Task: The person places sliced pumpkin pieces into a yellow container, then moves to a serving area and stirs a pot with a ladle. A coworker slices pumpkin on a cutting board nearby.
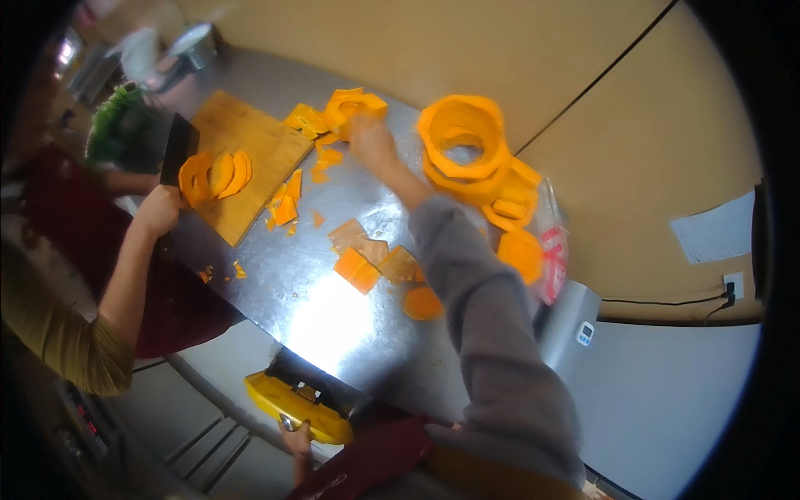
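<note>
My right hand, blurred, reaches across the metal table to a hollow orange pumpkin piece. Its fingers overlap the near rim, and their grip is not clear. Low in front of me, my left hand is closed on a small shiny metal utensil at the edge of a yellow container. Beside my right sleeve lie flat squared pumpkin pieces and a round pumpkin piece. Stacked pumpkin rings stand to the right of my right hand.
At the left a co-worker's hand holds a cleaver beside pumpkin slices on a wooden cutting board. Pumpkin scraps lie along the board. A plastic bag and a grey appliance are at the right, by the wall.
</note>
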`<action>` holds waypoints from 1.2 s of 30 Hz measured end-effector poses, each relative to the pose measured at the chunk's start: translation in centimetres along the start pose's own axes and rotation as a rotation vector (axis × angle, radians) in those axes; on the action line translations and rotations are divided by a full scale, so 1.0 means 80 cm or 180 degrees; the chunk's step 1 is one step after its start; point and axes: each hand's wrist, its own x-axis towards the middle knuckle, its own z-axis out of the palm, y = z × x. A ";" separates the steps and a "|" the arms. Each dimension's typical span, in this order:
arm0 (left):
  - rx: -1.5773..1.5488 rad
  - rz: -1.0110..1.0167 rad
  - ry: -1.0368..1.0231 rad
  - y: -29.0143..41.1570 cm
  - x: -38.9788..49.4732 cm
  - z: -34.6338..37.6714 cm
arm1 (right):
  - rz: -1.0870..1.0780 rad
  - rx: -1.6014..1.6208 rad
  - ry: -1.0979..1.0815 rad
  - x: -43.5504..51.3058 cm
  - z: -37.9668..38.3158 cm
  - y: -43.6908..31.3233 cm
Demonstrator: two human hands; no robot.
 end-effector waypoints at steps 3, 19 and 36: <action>-0.0084 -0.0122 -0.0037 0.010 -0.006 0.002 | 0.0020 -0.0227 0.0123 0.067 0.022 0.043; -0.0130 -0.0059 0.0066 0.042 -0.025 0.020 | 0.0410 -0.1416 -0.0959 0.079 -0.001 0.087; 0.0331 -0.0696 0.0061 0.064 -0.033 0.019 | 0.0434 -0.0402 -0.1105 0.116 0.137 -0.045</action>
